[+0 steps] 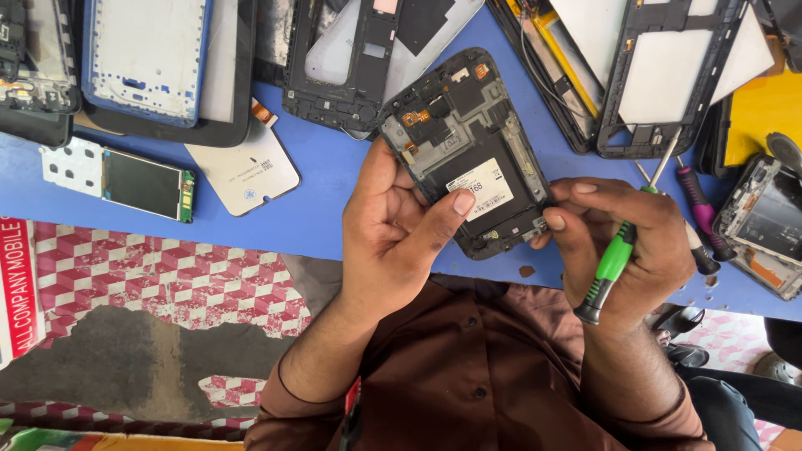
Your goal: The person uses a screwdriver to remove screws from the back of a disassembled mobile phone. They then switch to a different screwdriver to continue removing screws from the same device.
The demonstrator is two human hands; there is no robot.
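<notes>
Two hands were seen over a blue counter [326, 209]. The left hand [393, 225] was closed around an opened phone frame [468, 154], thumb on its white label. The right hand [618, 242] pinched the frame's lower corner, with a green-handled screwdriver [614, 263] gripped in the palm. The frame was judged light, stiff and fragile, best held by its edges. Other dismantled phone frames [351, 58] and a small display module [142, 179] were scattered around.

Phone frame [468, 150] sits between left hand [388, 225] and right hand [622, 242]. Small display module [138, 182] lies well left of the left hand; spare screwdriver [700, 209] just right of the right.
</notes>
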